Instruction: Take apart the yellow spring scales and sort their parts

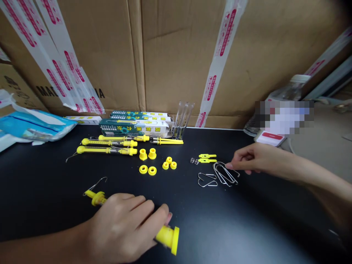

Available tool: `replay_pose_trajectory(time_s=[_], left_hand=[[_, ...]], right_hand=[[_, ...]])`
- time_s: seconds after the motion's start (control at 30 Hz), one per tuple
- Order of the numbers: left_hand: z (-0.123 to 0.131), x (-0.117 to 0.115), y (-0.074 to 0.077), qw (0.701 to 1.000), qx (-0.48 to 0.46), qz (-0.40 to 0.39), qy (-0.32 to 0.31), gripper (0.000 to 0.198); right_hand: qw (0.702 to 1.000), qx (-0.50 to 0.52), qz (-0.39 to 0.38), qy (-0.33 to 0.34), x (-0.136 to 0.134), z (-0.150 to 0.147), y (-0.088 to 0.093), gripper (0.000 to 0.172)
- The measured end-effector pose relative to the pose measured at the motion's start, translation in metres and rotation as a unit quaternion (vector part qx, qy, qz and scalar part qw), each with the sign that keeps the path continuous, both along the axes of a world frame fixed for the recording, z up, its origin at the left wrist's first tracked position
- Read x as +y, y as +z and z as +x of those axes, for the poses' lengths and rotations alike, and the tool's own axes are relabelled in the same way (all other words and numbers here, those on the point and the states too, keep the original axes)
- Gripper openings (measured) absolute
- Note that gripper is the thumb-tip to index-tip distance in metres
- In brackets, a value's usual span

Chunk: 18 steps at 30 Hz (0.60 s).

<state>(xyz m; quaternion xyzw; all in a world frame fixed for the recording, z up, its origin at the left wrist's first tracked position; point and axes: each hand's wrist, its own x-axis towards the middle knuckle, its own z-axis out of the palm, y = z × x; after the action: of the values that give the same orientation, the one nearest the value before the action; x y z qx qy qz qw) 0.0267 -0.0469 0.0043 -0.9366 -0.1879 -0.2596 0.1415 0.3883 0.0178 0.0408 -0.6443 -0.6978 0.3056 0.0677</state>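
Cardboard cartons [176, 55] behind a black tabletop [247, 223], and we're live! Left hand [121, 227] at seven o'clock, fingers clamped around a yellow spring scale [167, 238]; right hand [255, 159] at three o'clock, fingers slightly apart, just beside bent wire hooks [224, 173].

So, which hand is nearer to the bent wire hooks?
Right. The right hand sits just beside the bent wire hooks; the left hand, gripping a yellow spring scale, is much farther away, at the lower left.
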Motion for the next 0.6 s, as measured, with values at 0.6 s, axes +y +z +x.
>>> replay_pose_trajectory(time_s=[0.6], left_hand=[[-0.011,-0.004,0.004,0.989,-0.106,-0.107,-0.009,0.032]], right_hand=[[0.578,-0.004,0.758,0.303,-0.055,-0.134,-0.028,0.044]])
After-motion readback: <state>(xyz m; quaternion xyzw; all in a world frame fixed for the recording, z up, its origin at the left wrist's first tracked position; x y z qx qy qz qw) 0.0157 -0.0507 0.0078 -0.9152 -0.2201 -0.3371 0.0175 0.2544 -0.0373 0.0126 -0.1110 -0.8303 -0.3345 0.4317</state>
